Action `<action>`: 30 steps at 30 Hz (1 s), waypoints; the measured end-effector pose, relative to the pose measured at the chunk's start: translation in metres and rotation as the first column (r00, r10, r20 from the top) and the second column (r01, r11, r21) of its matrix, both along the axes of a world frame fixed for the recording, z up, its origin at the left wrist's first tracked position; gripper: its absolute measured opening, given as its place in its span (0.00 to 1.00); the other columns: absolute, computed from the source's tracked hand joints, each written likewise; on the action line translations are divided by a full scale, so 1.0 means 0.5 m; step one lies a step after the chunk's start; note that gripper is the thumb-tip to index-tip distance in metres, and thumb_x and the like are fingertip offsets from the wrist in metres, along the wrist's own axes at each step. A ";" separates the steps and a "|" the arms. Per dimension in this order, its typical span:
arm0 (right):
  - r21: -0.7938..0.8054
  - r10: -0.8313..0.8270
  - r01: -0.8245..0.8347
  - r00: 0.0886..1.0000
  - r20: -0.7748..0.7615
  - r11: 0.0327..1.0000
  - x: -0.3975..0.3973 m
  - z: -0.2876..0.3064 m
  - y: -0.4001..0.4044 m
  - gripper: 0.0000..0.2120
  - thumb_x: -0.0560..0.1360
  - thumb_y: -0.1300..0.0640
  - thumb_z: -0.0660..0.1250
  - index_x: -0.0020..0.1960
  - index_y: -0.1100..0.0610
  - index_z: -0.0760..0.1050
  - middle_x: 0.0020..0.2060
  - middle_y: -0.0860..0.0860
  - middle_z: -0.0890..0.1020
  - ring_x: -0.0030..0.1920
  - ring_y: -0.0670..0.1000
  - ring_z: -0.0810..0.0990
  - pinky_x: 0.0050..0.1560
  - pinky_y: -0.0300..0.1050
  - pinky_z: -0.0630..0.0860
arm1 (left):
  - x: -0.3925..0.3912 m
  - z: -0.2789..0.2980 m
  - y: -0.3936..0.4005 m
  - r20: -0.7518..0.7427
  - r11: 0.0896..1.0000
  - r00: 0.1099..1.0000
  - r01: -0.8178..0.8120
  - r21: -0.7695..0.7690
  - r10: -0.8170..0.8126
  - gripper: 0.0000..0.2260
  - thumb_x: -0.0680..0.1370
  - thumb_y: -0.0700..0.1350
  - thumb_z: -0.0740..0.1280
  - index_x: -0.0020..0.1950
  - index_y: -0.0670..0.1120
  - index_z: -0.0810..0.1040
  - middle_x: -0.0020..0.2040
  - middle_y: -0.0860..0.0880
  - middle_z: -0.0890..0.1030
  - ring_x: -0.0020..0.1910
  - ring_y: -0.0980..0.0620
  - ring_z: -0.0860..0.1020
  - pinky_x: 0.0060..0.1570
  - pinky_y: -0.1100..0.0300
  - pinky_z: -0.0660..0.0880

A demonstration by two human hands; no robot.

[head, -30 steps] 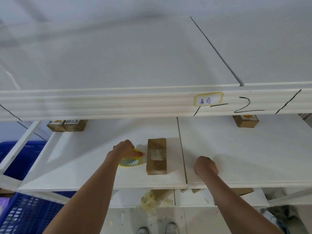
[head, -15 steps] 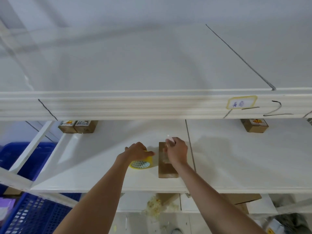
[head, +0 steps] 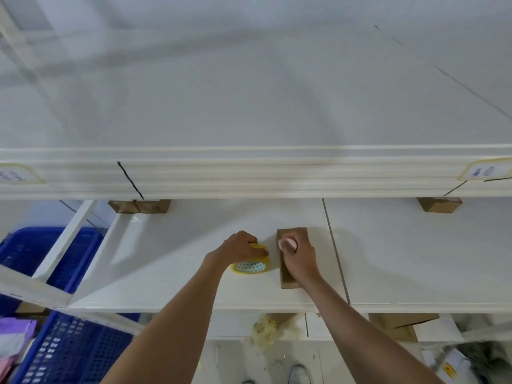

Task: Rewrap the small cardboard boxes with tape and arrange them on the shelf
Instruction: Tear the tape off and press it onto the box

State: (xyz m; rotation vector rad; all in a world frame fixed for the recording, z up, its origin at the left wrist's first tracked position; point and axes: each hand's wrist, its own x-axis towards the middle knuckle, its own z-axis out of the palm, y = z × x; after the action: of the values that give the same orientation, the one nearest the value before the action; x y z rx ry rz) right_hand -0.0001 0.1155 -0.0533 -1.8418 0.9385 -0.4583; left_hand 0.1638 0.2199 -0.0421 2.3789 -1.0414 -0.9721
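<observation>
Cardboard box point(head: 288, 278) under gripping right hand point(head: 297, 259); left hand point(head: 239, 246) grips tape roll point(head: 250, 266).

Two yellow-edged labels sit on the upper shelf edge point(head: 249, 173). The right label point(head: 484, 170) and the left label point(head: 16, 174) both carry blurred, unreadable handwriting.

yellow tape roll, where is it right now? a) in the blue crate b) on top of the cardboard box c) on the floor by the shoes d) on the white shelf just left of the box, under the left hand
d: the yellow tape roll lies on the white shelf beside the cardboard box, with the left hand gripping it from above.
</observation>
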 end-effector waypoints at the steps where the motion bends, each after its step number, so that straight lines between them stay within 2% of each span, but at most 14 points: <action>1: 0.002 0.008 -0.008 1.000 -0.003 1.000 0.000 -0.001 0.002 0.04 0.80 0.58 0.66 0.54 0.55 0.78 0.48 0.47 0.81 0.50 0.46 0.79 0.45 0.30 0.70 | 0.001 -0.001 0.000 -0.008 1.000 1.000 0.008 -0.008 -0.008 0.12 0.73 0.58 0.73 0.38 0.51 0.80 0.40 0.50 0.81 0.42 0.49 0.81 0.43 0.56 0.76; 6: 0.017 0.055 -0.055 0.997 -0.045 0.998 -0.003 0.003 0.000 0.06 0.82 0.59 0.63 0.55 0.55 0.78 0.45 0.43 0.79 0.47 0.41 0.76 0.44 0.28 0.69 | 0.010 -0.008 -0.002 -0.038 1.000 0.999 0.029 0.005 -0.028 0.14 0.74 0.57 0.72 0.46 0.46 0.83 0.45 0.47 0.83 0.43 0.49 0.82 0.46 0.54 0.79; 13: -0.021 0.117 -0.118 0.992 -0.056 0.993 0.002 -0.002 0.002 0.07 0.82 0.57 0.63 0.57 0.55 0.78 0.50 0.48 0.82 0.53 0.47 0.80 0.48 0.31 0.72 | 0.014 -0.016 -0.002 -0.035 0.999 0.999 0.040 0.012 -0.039 0.15 0.75 0.57 0.72 0.50 0.46 0.84 0.48 0.47 0.84 0.45 0.48 0.83 0.50 0.53 0.80; 17: -0.059 0.145 -0.150 0.986 -0.085 0.987 0.004 -0.001 0.000 0.06 0.82 0.57 0.63 0.55 0.53 0.78 0.49 0.47 0.82 0.51 0.46 0.79 0.45 0.27 0.70 | 0.015 -0.017 -0.003 -0.031 0.999 0.999 0.035 0.024 -0.034 0.16 0.75 0.58 0.71 0.49 0.46 0.84 0.47 0.47 0.84 0.45 0.48 0.83 0.50 0.52 0.80; 25: -0.071 0.168 -0.176 0.979 -0.114 0.982 0.004 -0.005 -0.003 0.06 0.82 0.58 0.63 0.55 0.54 0.79 0.49 0.48 0.82 0.51 0.46 0.79 0.46 0.28 0.70 | 0.018 -0.020 -0.005 -0.040 0.999 0.998 0.039 0.025 -0.038 0.16 0.75 0.59 0.71 0.50 0.46 0.84 0.48 0.47 0.84 0.46 0.48 0.83 0.51 0.52 0.80; 30: -0.049 0.176 -0.182 0.978 -0.111 0.982 0.003 0.000 -0.003 0.07 0.82 0.59 0.62 0.54 0.55 0.79 0.48 0.49 0.83 0.50 0.46 0.79 0.44 0.26 0.69 | 0.019 -0.021 -0.004 -0.046 0.999 0.998 0.040 0.027 -0.039 0.14 0.76 0.58 0.72 0.46 0.48 0.83 0.47 0.47 0.83 0.46 0.47 0.83 0.50 0.53 0.80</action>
State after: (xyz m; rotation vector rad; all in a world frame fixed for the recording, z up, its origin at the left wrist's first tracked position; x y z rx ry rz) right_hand 0.0015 0.1137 -0.0532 -2.0005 0.8275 -0.2817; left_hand 0.1735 0.2179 -0.0527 2.3549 -1.0688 -1.0561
